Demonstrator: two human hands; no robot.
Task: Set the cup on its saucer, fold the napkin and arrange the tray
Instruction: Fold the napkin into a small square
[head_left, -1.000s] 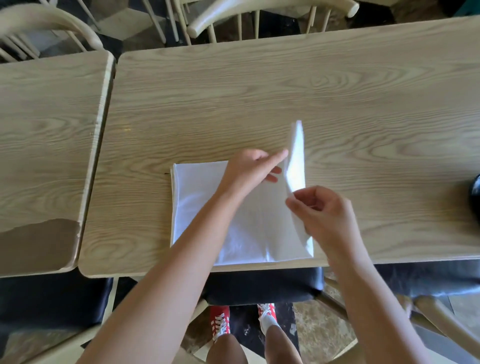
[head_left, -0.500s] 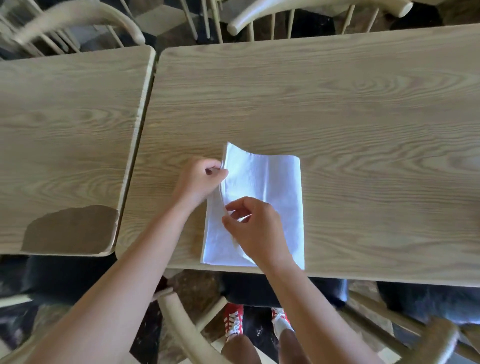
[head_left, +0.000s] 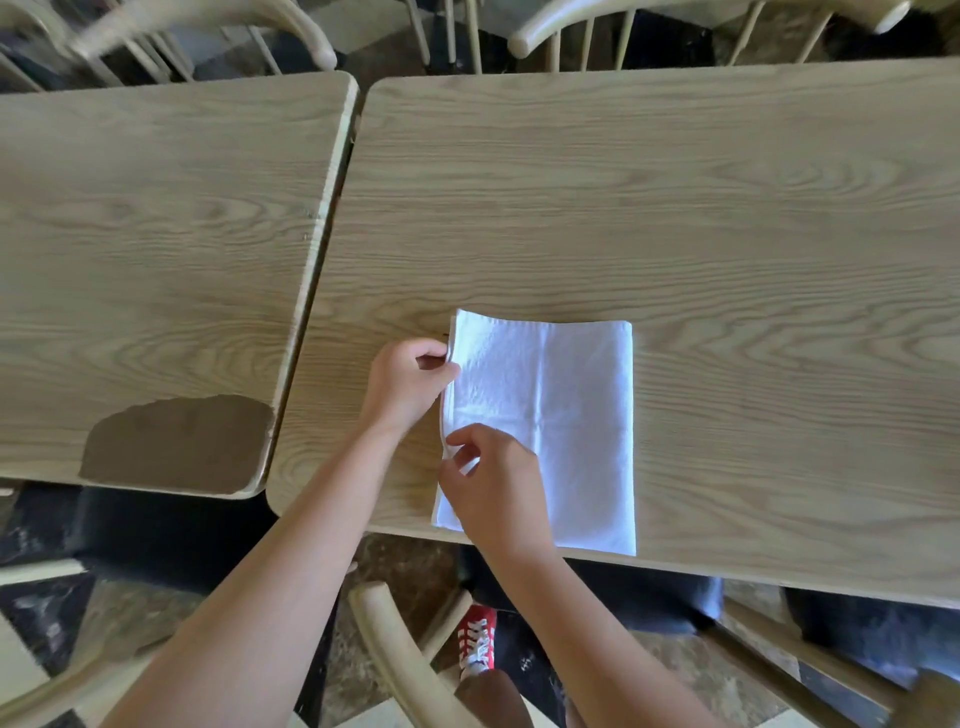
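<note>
Currently a white napkin, folded in half, lies flat on the wooden table, near the table's front edge. The left hand pinches the napkin's left edge near its far corner; the right hand, fingers curled, pinches the same edge nearer the table's front. Likely risk: if either pinch loosens, the layers could slip apart and the edges misalign.

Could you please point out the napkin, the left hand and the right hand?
napkin (head_left: 576, 415): head view, middle of the folded cloth.
left hand (head_left: 408, 387): head view, back of the hand.
right hand (head_left: 498, 488): head view, back of the hand.
</note>
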